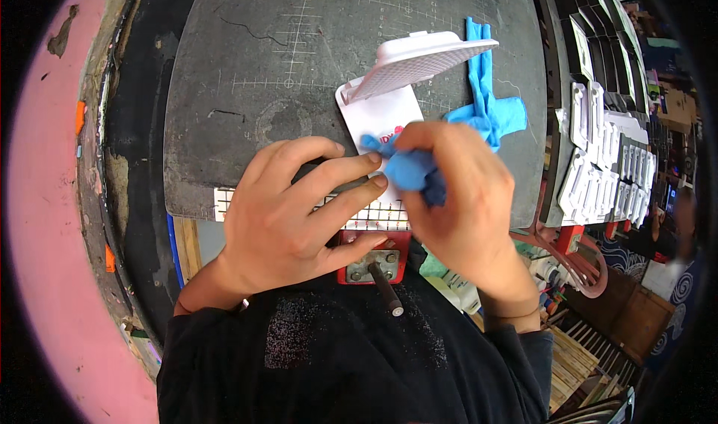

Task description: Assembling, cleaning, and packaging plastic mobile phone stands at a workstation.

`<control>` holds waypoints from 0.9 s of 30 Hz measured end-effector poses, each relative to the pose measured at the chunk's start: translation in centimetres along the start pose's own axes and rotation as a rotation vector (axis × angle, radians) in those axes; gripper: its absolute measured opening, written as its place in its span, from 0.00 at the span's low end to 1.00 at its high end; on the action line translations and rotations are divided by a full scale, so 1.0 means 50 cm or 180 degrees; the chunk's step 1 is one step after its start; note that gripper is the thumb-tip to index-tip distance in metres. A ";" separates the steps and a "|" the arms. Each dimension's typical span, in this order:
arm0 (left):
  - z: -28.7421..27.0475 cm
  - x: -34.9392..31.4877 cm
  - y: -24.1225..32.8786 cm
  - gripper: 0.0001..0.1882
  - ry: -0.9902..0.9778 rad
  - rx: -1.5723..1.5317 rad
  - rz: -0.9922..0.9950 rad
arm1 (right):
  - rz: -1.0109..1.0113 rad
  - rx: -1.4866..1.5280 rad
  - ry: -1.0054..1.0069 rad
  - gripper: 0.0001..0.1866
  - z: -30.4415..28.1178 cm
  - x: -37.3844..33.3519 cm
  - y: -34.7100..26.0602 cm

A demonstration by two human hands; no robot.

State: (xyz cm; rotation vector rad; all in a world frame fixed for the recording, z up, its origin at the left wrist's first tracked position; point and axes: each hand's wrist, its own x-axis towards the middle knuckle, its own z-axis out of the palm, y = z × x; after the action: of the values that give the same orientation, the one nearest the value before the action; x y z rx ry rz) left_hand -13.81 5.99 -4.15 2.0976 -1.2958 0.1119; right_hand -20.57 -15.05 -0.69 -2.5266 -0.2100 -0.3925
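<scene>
A white plastic folding stand [410,104], perhaps a phone holder, lies on the dark worktop with its hinged panel tilted up. Red print shows on its flat part. My left hand [288,214] has its fingers stretched, the tips at the left edge of the stand. My right hand [467,192] pinches a bunched blue cloth [410,171] against the printed face. Both hands partly cover the near end of the stand. A second blue cloth piece [490,117] lies crumpled just right of the stand.
The black worktop [232,72] bears white grid marks and scratches. At its near edge sits a red metal clamp [372,257] with a protruding bolt [385,289]. Several white plastic pieces [591,177] lie on a rack at the right. A pink wall [45,162] stands at the left.
</scene>
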 end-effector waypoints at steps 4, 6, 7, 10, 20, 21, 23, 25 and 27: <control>0.004 -0.005 -0.001 0.26 0.0044 0.0002 0.0032 | -0.0028 0.0004 0.0039 0.18 0.001 -0.002 0.004; 0.004 -0.005 0.000 0.26 0.0085 -0.0018 -0.0003 | 0.0063 -0.0064 0.0069 0.18 -0.001 0.007 0.007; 0.002 -0.005 -0.001 0.26 0.0092 -0.0027 0.0014 | -0.0024 -0.0048 0.0024 0.19 -0.001 0.008 0.003; 0.001 -0.006 -0.004 0.26 0.0083 -0.0047 -0.0029 | -0.0266 0.0035 -0.0101 0.19 -0.002 0.014 -0.003; 0.003 -0.006 -0.008 0.23 -0.0031 -0.0100 -0.0083 | -0.0163 0.0067 -0.0202 0.19 -0.016 0.021 0.019; 0.001 -0.005 -0.009 0.23 -0.0066 -0.0064 -0.0099 | -0.0052 0.0033 -0.0185 0.19 -0.016 0.025 0.023; 0.001 -0.004 -0.008 0.23 -0.0058 -0.0050 -0.0095 | -0.0062 -0.0108 -0.0208 0.20 -0.021 0.031 0.018; 0.000 -0.003 -0.006 0.23 -0.0044 -0.0021 -0.0083 | -0.0174 -0.0067 -0.0278 0.20 -0.021 0.028 0.012; -0.002 -0.002 -0.004 0.23 -0.0092 -0.0056 -0.0104 | -0.0167 -0.0079 -0.0492 0.16 -0.031 0.035 0.008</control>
State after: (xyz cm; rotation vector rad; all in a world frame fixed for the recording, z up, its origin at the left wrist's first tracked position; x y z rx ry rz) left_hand -13.67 6.20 -4.21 2.1117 -1.2744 0.0562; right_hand -19.21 -16.15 0.91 -2.5816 -0.3330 -0.2211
